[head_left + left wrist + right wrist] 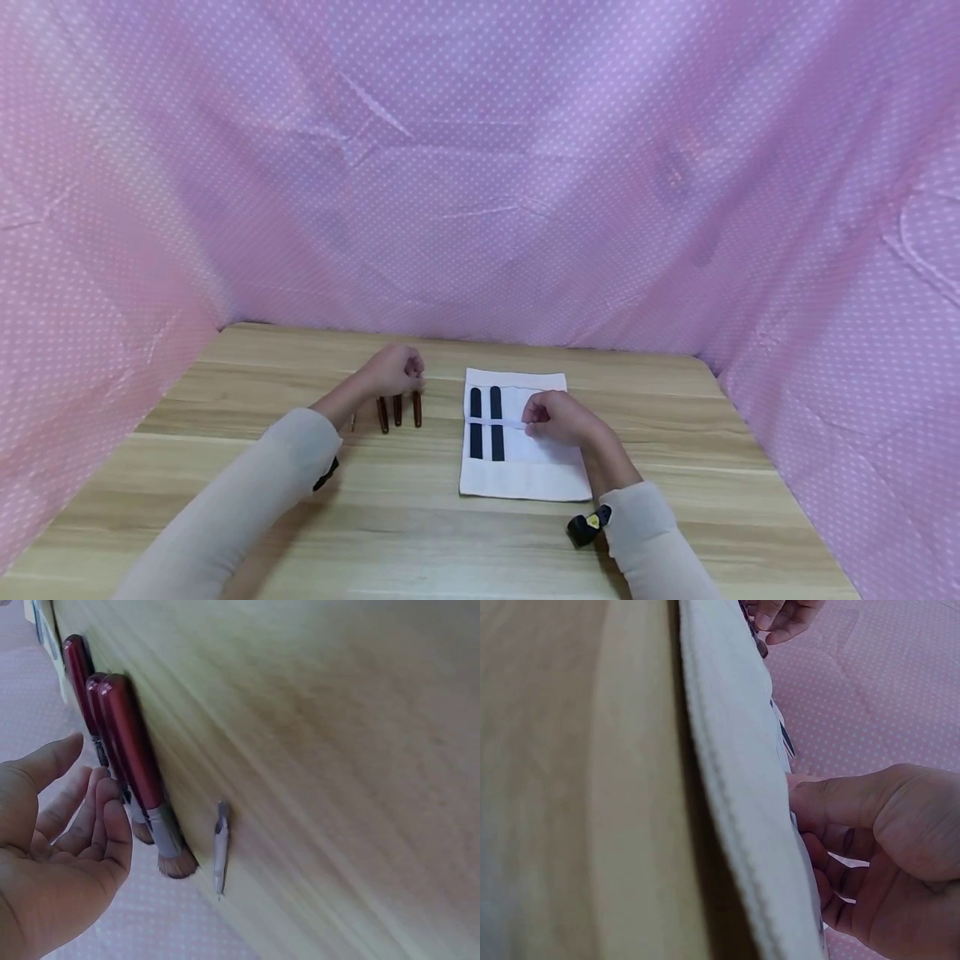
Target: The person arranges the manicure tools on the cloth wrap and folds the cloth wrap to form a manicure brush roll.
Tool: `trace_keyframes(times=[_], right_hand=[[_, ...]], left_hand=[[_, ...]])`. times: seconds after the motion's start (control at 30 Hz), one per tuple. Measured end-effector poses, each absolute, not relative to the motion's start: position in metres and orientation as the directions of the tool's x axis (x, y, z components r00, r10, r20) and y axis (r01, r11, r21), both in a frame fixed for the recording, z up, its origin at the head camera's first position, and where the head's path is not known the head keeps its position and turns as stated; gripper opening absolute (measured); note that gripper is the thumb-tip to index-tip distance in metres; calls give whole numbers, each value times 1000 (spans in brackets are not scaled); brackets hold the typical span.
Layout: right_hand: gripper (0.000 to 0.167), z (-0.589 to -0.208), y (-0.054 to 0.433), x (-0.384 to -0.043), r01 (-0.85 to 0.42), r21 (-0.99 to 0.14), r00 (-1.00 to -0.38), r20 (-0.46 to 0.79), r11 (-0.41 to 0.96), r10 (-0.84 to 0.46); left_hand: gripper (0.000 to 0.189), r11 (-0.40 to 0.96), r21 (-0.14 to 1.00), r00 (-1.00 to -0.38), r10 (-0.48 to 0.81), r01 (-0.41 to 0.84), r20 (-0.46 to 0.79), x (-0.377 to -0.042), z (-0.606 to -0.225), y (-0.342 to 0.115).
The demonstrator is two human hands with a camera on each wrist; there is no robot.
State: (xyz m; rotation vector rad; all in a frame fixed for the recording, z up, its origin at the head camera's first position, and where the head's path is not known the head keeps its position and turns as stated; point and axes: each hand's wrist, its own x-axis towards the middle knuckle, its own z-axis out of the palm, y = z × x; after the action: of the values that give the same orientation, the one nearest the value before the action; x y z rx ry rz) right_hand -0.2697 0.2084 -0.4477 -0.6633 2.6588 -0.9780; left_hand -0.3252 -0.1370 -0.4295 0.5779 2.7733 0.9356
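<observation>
Over the wood-grain worktop point(420, 542), holding left grip point(390, 371) loosely spread beside makeup brushes point(135, 742), pinching the white fabric holder's point(525, 482) strap point(513, 423) with right grip point(562, 419).

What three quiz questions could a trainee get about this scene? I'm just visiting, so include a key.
1. Count: in the head view, how many dark strips show on the white fabric?

2. Choose: which things lie nearest the left hand?
A) the dark strips
B) the red-handled brushes
C) a row of cups

3. True or false: the right hand is at the white fabric.

Key: 1. Two. 2. B. 3. True.
</observation>
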Motion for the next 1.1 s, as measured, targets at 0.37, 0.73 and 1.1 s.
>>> trace_keyframes(times=[0.37, 0.73, 1.1], right_hand=[[16, -447, 207, -269, -324, -660, -874, -66, 678, -482], [13, -449, 209, -269, -321, -670, -872, -67, 669, -485], [14, -448, 209, -267, -315, -663, -875, -75, 679, -479]], left_hand=[[49, 741, 603, -914, 402, 294, -48, -321, -434, -125], [55, 805, 542, -943, 325, 240, -65, -318, -437, -103], [45, 659, 729, -942, 330, 185, -60, -320, -440, -97]])
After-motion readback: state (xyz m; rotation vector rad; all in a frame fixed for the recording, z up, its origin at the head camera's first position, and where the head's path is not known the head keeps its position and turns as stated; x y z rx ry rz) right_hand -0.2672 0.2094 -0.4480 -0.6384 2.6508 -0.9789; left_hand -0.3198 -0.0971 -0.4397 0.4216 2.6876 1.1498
